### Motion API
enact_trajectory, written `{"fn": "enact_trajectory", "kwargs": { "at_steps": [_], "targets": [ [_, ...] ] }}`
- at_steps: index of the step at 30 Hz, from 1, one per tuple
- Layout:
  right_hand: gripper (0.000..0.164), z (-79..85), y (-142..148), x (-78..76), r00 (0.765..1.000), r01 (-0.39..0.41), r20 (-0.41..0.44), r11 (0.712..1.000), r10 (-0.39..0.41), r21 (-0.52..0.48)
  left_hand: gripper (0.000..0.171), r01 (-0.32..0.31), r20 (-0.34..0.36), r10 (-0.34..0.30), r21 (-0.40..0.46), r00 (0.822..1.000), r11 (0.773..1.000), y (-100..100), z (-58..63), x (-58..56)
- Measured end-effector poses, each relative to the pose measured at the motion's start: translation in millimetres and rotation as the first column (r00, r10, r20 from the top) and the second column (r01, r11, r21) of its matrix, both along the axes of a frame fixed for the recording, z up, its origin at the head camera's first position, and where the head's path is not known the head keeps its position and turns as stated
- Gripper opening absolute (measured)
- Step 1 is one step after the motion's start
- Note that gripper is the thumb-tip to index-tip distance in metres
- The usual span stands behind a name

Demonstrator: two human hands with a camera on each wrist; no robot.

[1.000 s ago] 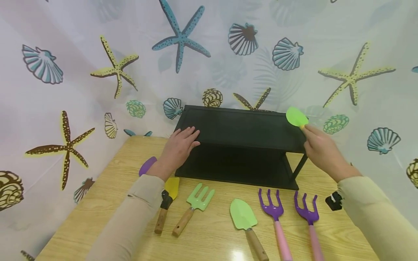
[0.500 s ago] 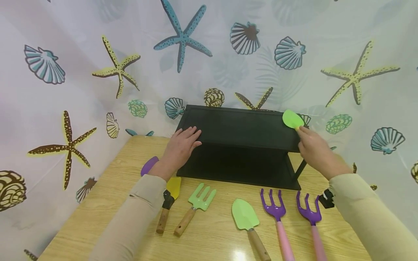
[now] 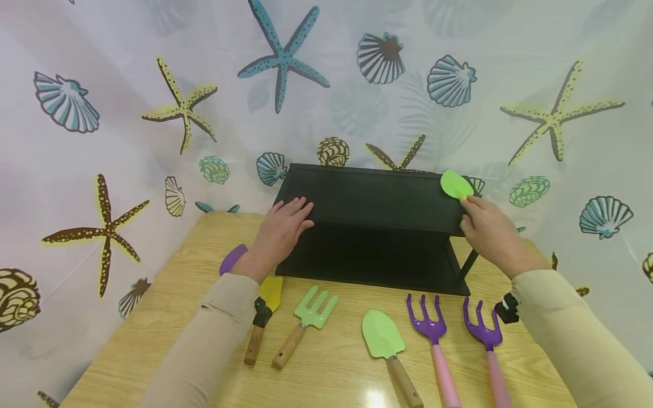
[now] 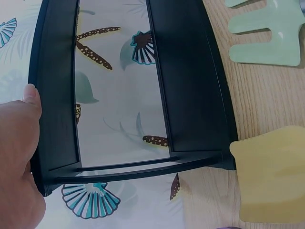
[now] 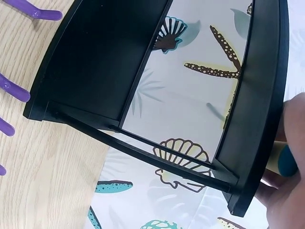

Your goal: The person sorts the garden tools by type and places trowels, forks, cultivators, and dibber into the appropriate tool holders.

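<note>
A black two-tier shelf (image 3: 377, 198) stands on the table against the patterned curtain. My left hand (image 3: 280, 232) rests with extended fingers on the left end of its upper tier; the left wrist view has the thumb along the shelf's edge. At the opposite end, my right hand (image 3: 492, 235) grips a small hand trowel with a bright green blade (image 3: 456, 185). That blade points up and left over the upper tier's right corner. Most of the trowel's handle is hidden by the fingers, though a tan part with a dark teal end (image 5: 287, 162) shows in the right wrist view.
In front of the shelf lie a yellow trowel (image 3: 270, 293), a pale green hand fork (image 3: 315, 309), a pale green trowel (image 3: 382, 334) and two purple hand forks (image 3: 429, 327) with pink handles. A purple blade (image 3: 232, 259) shows beside the left wrist.
My right hand has shifted a little to the left with the green trowel, bringing the blade over the shelf's right corner. My left hand has kept its place on the shelf.
</note>
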State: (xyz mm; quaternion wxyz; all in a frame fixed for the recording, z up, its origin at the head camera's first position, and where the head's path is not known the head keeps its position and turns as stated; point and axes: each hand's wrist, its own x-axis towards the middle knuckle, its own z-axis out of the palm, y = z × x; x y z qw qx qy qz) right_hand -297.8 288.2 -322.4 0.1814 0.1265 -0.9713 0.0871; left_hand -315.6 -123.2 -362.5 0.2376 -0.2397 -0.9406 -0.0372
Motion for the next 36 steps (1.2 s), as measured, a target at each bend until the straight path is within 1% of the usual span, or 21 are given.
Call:
{"fn": "enact_trajectory", "kwargs": {
  "at_steps": [4, 8, 10, 13, 17, 22, 27, 29, 36],
  "targets": [
    [0.045, -0.2, 0, 3.3, 1.000, 0.011, -0.022, 1.000, -0.010, 0.010, 0.049, 0.005, 0.000, -0.005, 0.009, 1.000, 1.000, 1, 0.6, 1.1],
    [0.052, 3.5, 3, 10.2, 1.000, 0.025, -0.010, 1.000, -0.026, -0.007, 0.049, 0.001, 0.012, -0.001, 0.010, 1.000, 1.000, 1, 1.6, 2.3],
    [0.055, 5.4, 5, 15.1, 0.999, 0.032, -0.006, 0.999, -0.033, -0.025, 0.049, -0.002, 0.018, 0.002, 0.008, 1.000, 1.000, 1, 2.1, 2.7],
    [0.057, 6.1, 10, 23.5, 0.999, 0.035, -0.030, 0.998, -0.037, -0.045, 0.049, -0.005, 0.022, 0.005, 0.003, 1.000, 1.000, 1, 2.6, 3.1],
    [0.057, 3.1, 18, 35.4, 0.997, 0.039, -0.066, 0.997, -0.043, -0.062, 0.048, -0.002, 0.023, 0.002, 0.004, 1.000, 1.000, 1, 2.4, 3.0],
    [0.062, -2.5, 29, 51.2, 0.995, 0.051, -0.077, 0.995, -0.058, -0.085, 0.048, -0.004, 0.023, 0.004, 0.001, 1.000, 1.000, 1, 2.3, 3.0],
    [0.062, -11.9, 37, 67.0, 0.994, 0.039, -0.093, 0.992, -0.050, -0.117, 0.049, -0.008, 0.010, 0.009, -0.008, 1.000, 1.000, 1, 0.9, 1.8],
    [0.062, -17.8, 39, 74.5, 0.995, 0.046, -0.086, 0.990, -0.057, -0.132, 0.049, -0.007, 0.012, 0.007, -0.006, 1.000, 1.000, 1, 0.8, 2.0],
    [0.058, -46.9, 44, 104.3, 0.994, 0.046, -0.089, 0.983, -0.062, -0.176, 0.049, -0.013, 0.026, 0.013, -0.003, 1.000, 1.000, 2, 0.8, 1.9]
  ]
}}
